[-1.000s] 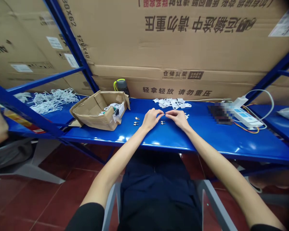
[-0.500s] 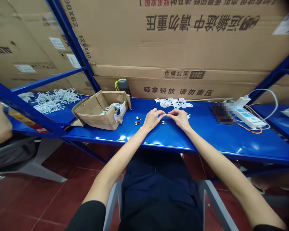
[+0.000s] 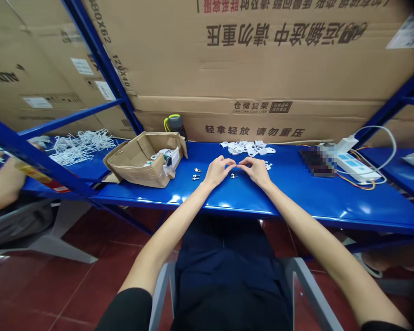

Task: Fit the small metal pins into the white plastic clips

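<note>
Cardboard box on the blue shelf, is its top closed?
No, the cardboard box has its flaps open, with white plastic parts showing inside.

Bare forearms [image 3: 172, 225] slanting inward from both lower corners, wrists gently bent; left hand [image 3: 216, 171] and right hand [image 3: 257, 171] curved palm-down, side by side, fingertips [image 3: 229, 161] pinched inward and almost meeting at the middle; black sleeves [image 3: 126, 312] covering the upper arms.

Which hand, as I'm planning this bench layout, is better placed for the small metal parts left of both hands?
Probably the left hand: the metal parts lie just beside it, while the right hand sits farther off, beyond the left.
</note>
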A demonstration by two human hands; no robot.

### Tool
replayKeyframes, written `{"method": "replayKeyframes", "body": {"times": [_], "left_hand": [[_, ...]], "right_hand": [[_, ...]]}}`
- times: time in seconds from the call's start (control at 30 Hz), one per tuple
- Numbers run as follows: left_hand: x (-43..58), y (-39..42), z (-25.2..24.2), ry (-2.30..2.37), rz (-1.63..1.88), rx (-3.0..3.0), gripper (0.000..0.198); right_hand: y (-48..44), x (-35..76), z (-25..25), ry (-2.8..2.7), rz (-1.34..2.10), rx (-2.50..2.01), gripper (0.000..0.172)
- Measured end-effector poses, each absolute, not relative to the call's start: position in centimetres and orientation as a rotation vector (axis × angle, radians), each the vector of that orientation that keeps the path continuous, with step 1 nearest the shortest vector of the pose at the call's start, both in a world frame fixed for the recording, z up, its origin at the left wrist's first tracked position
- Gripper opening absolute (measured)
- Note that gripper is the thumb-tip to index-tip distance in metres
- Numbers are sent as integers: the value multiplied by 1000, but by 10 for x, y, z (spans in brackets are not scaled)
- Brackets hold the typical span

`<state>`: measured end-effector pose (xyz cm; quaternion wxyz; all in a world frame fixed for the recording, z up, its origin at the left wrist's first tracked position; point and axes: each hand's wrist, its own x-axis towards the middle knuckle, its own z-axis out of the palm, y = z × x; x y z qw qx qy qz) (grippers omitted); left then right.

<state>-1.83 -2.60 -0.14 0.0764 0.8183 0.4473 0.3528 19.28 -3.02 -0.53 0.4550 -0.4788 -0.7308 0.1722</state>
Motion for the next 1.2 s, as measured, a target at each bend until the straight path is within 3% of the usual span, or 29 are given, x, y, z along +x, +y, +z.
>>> {"method": "replayKeyframes", "body": {"times": [0.2, 0.73, 1.2], "left_hand": [[-20, -22, -2, 1220, 1127, 2335, 16], [-19, -20, -1, 1181, 1206, 2238, 13], [-20, -20, 0, 1202, 1175, 2195, 13]], "right_hand": [[-28, 194, -6, -1721, 542, -1148, 36], [-33, 197, 1, -1702, 604, -1119, 29], [-30, 197, -4, -1565, 860, -1092, 45]]}}
